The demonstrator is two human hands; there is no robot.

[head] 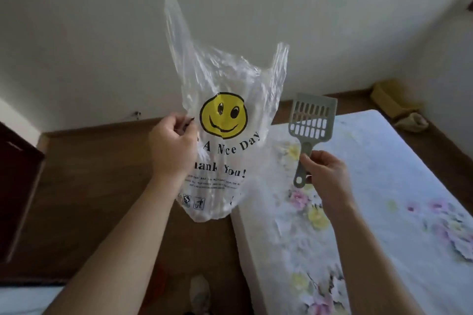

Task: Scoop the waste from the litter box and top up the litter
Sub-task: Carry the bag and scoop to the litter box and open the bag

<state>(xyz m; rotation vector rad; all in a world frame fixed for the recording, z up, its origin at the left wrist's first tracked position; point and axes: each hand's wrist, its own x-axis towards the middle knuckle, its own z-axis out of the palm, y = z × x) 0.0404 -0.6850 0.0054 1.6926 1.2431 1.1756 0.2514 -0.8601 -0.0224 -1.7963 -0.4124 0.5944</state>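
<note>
Wooden floor (102,186), left hand (174,143) pinching bag (230,79) — limp

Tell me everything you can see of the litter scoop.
The litter scoop looks like grey-green plastic: a rectangular head with rows of slots and raised sides, narrowing to a handle with a hole at its end. It is upright, head up, nothing in it. The right hand grips the handle. It is beside the plastic bag, above the flowered mattress.

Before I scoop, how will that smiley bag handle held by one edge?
Probably floppy: the plastic bag is thin and crinkled, drooping where the left hand pinches it. Likely very light: it looks empty. Its mouth may collapse without a second hand.
</note>
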